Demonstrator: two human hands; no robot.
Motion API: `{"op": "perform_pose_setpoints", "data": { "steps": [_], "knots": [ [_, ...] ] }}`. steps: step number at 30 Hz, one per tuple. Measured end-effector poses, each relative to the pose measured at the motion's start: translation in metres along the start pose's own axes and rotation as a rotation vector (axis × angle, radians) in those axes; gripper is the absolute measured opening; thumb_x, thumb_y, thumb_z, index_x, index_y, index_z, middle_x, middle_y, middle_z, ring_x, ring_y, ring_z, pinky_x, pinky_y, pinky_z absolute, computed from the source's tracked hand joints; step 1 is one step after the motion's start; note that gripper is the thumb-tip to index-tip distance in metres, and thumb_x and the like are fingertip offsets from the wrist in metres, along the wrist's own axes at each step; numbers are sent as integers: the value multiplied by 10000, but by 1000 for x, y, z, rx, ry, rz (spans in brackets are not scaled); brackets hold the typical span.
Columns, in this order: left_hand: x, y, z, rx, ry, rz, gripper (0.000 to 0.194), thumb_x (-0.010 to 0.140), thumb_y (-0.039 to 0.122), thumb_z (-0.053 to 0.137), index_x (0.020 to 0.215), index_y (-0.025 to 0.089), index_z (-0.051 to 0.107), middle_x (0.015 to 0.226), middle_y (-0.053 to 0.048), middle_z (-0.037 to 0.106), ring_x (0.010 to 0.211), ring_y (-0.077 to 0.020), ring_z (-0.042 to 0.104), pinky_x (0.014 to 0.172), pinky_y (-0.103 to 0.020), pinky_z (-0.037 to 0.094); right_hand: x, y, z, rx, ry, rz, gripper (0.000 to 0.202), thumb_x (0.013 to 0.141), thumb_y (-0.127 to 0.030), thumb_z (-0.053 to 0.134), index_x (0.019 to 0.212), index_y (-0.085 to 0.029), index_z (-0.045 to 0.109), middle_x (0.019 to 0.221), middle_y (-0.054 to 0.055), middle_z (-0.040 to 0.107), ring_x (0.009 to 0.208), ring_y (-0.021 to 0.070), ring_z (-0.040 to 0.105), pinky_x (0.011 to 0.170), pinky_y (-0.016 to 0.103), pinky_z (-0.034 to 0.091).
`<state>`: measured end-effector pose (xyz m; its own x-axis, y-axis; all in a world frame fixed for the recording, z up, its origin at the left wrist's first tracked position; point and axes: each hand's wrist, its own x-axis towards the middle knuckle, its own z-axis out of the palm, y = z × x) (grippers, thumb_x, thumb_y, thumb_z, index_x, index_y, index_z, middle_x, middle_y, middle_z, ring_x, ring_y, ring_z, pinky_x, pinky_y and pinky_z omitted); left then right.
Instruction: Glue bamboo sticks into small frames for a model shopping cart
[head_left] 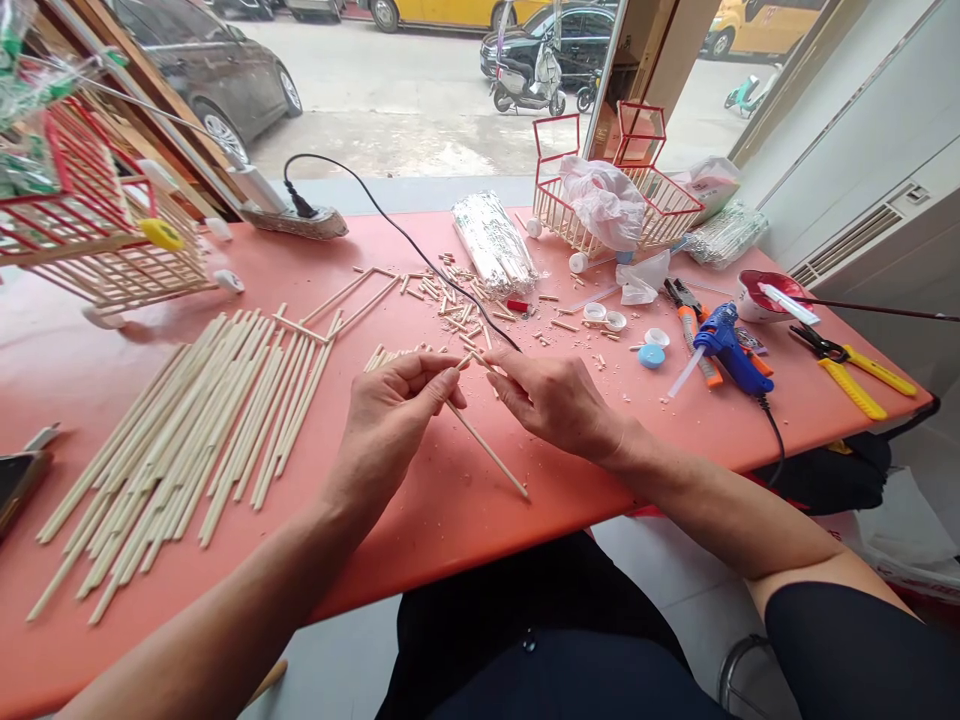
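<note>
My left hand (405, 410) is closed in a pinch on a thin wooden stick near the table's front middle. My right hand (551, 400) pinches the end of another stick, and the two stick ends meet between my fingertips. One long wooden stick (491, 453) slants down to the right from below my left fingers, its far end near the table surface. Many long sticks (180, 430) lie side by side at the left. Behind them is a joined stick frame (337, 305). Short cut pieces (457, 305) are scattered beyond my hands.
On the pink table (442, 540) are a blue glue gun (727, 350), yellow-handled cutters (847, 370), orange-handled pliers (694, 335), bottle caps (651, 355) and a wrapped stick bundle (493, 243). Stick-built carts stand at the left (112, 240) and back right (615, 195). A black cable (397, 225) crosses the back.
</note>
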<state>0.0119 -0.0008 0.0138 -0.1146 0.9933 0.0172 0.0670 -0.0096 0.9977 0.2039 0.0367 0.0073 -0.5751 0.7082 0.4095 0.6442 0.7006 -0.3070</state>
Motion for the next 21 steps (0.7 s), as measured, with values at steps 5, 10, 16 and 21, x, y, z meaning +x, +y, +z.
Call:
{"op": "perform_pose_setpoints", "data": {
  "steps": [5, 10, 16, 21],
  "knots": [
    [0, -1, 0, 10, -13, 14, 167, 809, 295, 757, 924, 177, 782, 667, -14, 695, 672, -164, 612, 651, -288, 426, 0, 1, 1, 15, 10, -18, 314, 1055, -257, 427, 1109, -147, 716, 792, 43, 734, 630, 118, 554, 603, 264, 280],
    [-1, 0, 0, 14, -13, 14, 155, 817, 283, 749, 925, 175, 783, 665, -13, 697, 670, -158, 600, 658, -287, 421, -1, 3, 4, 36, 23, -56, 313, 1054, -234, 444, 1171, -147, 721, 806, 42, 743, 644, 116, 560, 601, 267, 277],
    [-1, 2, 1, 21, 2, 6, 161, 808, 297, 752, 912, 176, 778, 663, -11, 687, 666, -167, 611, 656, -295, 426, -1, 1, 5, 23, 25, -18, 338, 1075, -270, 397, 1071, -140, 709, 795, 46, 725, 629, 114, 543, 604, 259, 289],
    [-1, 0, 0, 28, 1, -2, 192, 816, 309, 760, 948, 174, 792, 671, -16, 701, 671, -165, 606, 663, -294, 434, -1, 0, 5, 4, 17, 10, 341, 1083, -308, 393, 998, -149, 682, 769, 36, 697, 604, 113, 506, 595, 263, 273]
  ]
}}
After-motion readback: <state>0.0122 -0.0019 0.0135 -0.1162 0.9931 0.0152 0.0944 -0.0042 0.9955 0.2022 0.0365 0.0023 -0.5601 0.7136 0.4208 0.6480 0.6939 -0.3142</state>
